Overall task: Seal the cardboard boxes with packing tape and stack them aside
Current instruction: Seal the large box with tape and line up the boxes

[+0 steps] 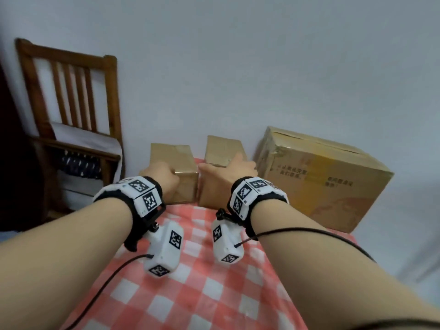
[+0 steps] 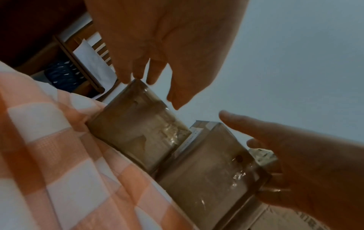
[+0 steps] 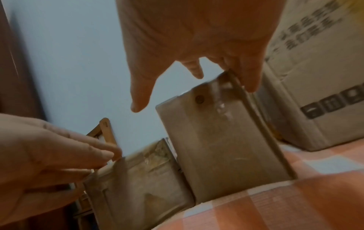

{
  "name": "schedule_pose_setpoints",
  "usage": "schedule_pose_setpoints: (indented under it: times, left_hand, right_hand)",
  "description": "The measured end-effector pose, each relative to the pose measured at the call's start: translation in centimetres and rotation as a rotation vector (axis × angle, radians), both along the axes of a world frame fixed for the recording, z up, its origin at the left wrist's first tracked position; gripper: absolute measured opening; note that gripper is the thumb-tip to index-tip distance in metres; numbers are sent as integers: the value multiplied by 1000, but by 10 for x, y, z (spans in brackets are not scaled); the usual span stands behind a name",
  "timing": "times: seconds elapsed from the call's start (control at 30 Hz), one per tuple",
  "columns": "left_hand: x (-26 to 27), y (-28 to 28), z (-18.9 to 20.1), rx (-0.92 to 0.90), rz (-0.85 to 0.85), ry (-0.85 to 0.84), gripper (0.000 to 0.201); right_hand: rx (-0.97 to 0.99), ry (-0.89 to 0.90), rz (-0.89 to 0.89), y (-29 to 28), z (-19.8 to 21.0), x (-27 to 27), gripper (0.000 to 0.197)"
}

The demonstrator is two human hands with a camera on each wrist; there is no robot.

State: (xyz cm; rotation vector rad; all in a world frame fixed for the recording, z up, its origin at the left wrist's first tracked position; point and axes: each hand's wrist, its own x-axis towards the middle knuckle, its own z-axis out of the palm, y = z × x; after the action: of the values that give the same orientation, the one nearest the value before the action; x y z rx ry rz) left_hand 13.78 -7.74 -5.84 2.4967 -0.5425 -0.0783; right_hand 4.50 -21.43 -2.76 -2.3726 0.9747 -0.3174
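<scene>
Two small taped cardboard boxes stand side by side at the far edge of the checked tablecloth (image 1: 190, 294). My left hand (image 1: 159, 177) rests on the near left corner of the left box (image 1: 176, 160), its fingertips (image 2: 138, 77) touching the box's top edge (image 2: 133, 124) and the thumb held apart. My right hand (image 1: 228, 172) lies over the right box (image 1: 221, 148). Its fingers (image 3: 250, 85) reach past that box's right edge (image 3: 212, 140) while the thumb hangs free on the left. Glossy tape shows on both boxes.
A large printed cardboard box (image 1: 321, 182) stands right of the small ones, against the pale wall. A wooden chair (image 1: 71, 103) with cloth on its seat stands beyond the table's left corner. Wrist camera cables trail over the cloth.
</scene>
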Motion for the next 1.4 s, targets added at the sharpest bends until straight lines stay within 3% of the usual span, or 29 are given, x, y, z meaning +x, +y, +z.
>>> schedule_pose_setpoints:
  times: [0.1,0.2,0.37,0.5,0.63,0.7,0.77,0.83,0.93,0.97,1.03,1.1,1.17,1.23,1.33,1.4]
  left_hand:
    - [3,2,-3,-14,-16,18,25]
    - [5,4,-6,-61,-23,42,27]
    - [-4,13,0,-135,-31,72,37]
    - [-36,22,28,-373,-40,149,49]
    - [-81,33,56,-557,-141,379,62]
    - [-97,34,56,-568,-159,513,90]
    - [-103,35,46,-524,-150,540,135]
    - [-112,40,39,-527,-119,537,143]
    - [-142,51,42,-537,-50,533,118]
    - [-147,53,40,-497,-11,499,121]
    - [-154,56,38,-393,33,434,151]
    - [-158,58,35,-298,-14,356,164]
    - [-165,63,37,-244,-54,295,163]
    - [-167,68,36,-293,-60,250,156]
    - [-155,75,31,-343,-65,197,116]
    - [-147,80,28,-326,-65,172,91]
  right_hand:
    - [-71,69,-115,2,-4,18,104]
    - [-44,56,-169,1,-8,23,99]
    - [20,-161,-196,-1,2,-1,87]
    - [108,-320,-88,-2,9,-36,108]
    - [168,-353,25,10,16,-83,129]
    - [168,-325,79,20,19,-106,135]
    - [203,-290,151,30,18,-127,131]
    - [233,-252,204,39,16,-144,124]
    - [252,-158,215,47,10,-160,124]
    - [258,-108,216,51,9,-164,126]
    - [263,-45,224,58,6,-169,134]
    - [253,-89,233,66,5,-172,147]
    - [353,-200,262,69,7,-174,150]
    - [491,-307,289,68,9,-180,134]
    - [476,-367,252,60,11,-186,102]
    - [629,-436,210,59,16,-188,85]
